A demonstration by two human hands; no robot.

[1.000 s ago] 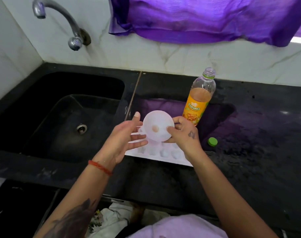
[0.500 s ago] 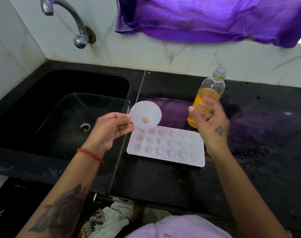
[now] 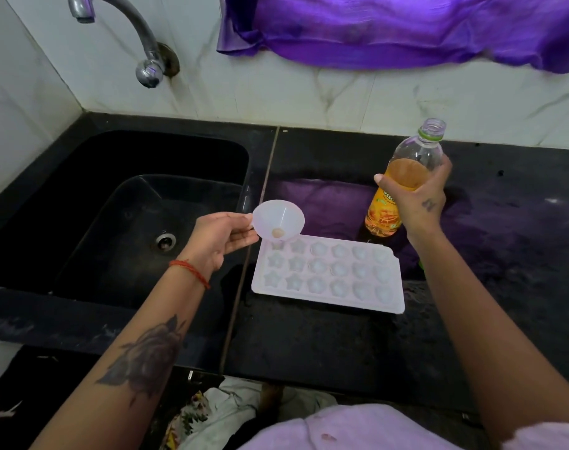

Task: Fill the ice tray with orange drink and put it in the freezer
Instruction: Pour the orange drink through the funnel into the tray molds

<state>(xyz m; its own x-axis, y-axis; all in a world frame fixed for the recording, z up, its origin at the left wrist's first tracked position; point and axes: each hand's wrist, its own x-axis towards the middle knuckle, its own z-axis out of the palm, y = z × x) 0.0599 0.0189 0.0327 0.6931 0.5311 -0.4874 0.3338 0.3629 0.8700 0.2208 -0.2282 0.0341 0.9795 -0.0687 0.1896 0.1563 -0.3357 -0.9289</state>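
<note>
On the black stone counter (image 3: 325,345), beside the sink (image 3: 120,203), lies the white plastic ice tray (image 3: 328,274). Left hand (image 3: 218,238) pinches a translucent funnel (image 3: 278,219) over its far-left corner; right hand (image 3: 419,199) grips the uncapped bottle (image 3: 403,177).

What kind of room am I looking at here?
Most likely a home kitchen. A black sink sits sunk into a dark stone counter, a metal tap comes out of the marble-look wall above it, and an ice tray lies on the counter beside an open bottle of orange drink.
</note>
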